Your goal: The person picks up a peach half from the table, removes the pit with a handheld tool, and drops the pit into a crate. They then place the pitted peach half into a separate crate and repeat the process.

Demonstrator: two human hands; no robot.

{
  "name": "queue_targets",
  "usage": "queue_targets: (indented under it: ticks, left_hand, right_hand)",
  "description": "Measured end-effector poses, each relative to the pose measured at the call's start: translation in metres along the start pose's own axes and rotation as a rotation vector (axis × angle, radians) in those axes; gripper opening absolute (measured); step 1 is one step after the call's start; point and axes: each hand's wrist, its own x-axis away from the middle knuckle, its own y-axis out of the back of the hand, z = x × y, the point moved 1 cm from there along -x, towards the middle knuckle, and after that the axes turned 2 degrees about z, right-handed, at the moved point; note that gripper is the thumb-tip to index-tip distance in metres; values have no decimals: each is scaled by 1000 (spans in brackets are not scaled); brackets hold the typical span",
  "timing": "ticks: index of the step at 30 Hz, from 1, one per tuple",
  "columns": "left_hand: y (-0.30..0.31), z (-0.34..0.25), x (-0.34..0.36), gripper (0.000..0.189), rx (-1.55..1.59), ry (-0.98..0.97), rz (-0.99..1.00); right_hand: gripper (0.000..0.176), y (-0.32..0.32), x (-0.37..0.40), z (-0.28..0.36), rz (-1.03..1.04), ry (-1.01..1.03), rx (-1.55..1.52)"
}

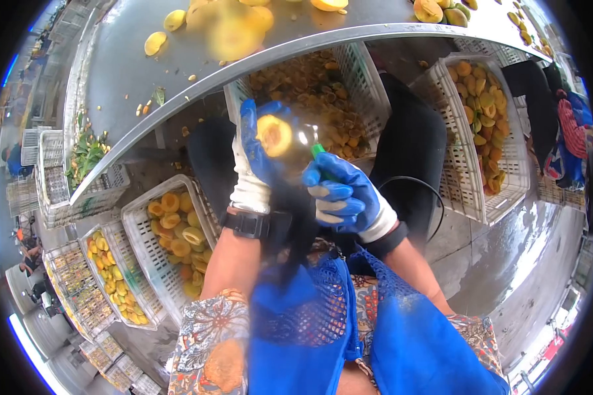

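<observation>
My left hand [250, 148], in a blue-and-white work glove, holds a halved yellow peach [274, 135] at its palm, with the round hollow of the cut face showing. Gloved the same way, my right hand [342, 197] is closed around a green-handled tool [318, 151]. A bright metallic glint shows near the tool's tip, close to the fruit; its exact shape is blurred. Beneath both hands stands a white plastic crate [366, 82] of brownish fruit scraps, between my knees. A dark blur partly covers my left wrist.
A metal table [122, 62] with peach pieces spans the front, its edge just beyond my hands. Crates of peach halves stand at left [138, 227] and right [451, 131]. Another person [570, 131] sits at far right. The floor [507, 263] looks wet.
</observation>
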Motion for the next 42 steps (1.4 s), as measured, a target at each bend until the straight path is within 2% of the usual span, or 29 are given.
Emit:
queue_targets:
  ticks: [1,2,3,4,5,6,7,11,12,15,18,22,23,26,27,30,31,34,36,38,40,41,42]
  left_hand:
    - [-2,-6,-1,54,18,78,-32]
    - [-5,-11,-1,55,47,107,18]
    - [-7,-14,0,55,76,137,67]
    - [-8,-15,1,56,107,171,114]
    - [-2,-12,-2,64,-46,130,127]
    - [-5,-13,-2,64,-66,143,118]
    - [-10,-15,-1,65,-85,155,108]
    - [-18,-14,3,58,-175,136,83]
    - [-19,-14,5,55,-202,121,61]
    - [-10,-9,2,47,-462,-105,16]
    - [-7,-2,-6,43,-300,17,-33]
    - [-7,-10,-10,44,-393,-244,39]
    - [-5,-15,-9,43,-214,-108,31]
    - [14,-13,-10,43,-71,-34,79]
    - [11,-13,-5,41,-196,-113,98]
    - [-6,-17,8,41,255,196,111]
    - [2,-13,-1,39,223,291,87]
    - [5,-13,5,38,92,171,33]
    - [-1,-30,15,40,21,123,-2]
    - [4,-57,29,43,-24,43,-21]
    - [22,-101,54,45,-269,-117,-77]
    - [35,-122,67,46,-363,-175,-121]
    - [54,-144,77,39,-275,-147,-195]
  right_hand:
    - [40,-5,0,9,-218,-7,457]
    - [38,-12,0,17,-442,-10,911]
    - [37,-18,-6,18,-604,10,1164]
    - [36,-20,-9,17,-644,43,1364]
    - [36,-22,-12,18,-683,76,1565]
    - [36,-25,-15,17,-718,109,1769]
    - [34,-36,-19,14,-730,77,1823]
    - [28,-15,-22,8,-577,374,2257]
    - [27,-15,-21,8,-583,355,2268]
    - [24,0,-18,18,-580,298,2360]
    - [23,7,-15,28,-639,253,2432]
    - [25,3,-19,30,-704,275,2396]
    - [26,2,-21,30,-694,285,2375]
    - [33,3,-18,29,-699,135,2295]
    - [32,9,-18,27,-692,143,2299]
    - [27,7,-19,20,-713,140,2323]
    - [26,5,-18,18,-697,167,2362]
    - [27,1,-15,15,-564,402,2417]
    - [28,-3,-15,18,-723,358,2298]
    - [33,4,-12,28,-867,206,2275]
    - [35,17,-8,35,-915,203,2296]
    - [35,15,-9,36,-938,125,2260]
    - [35,13,-11,35,-910,97,2217]
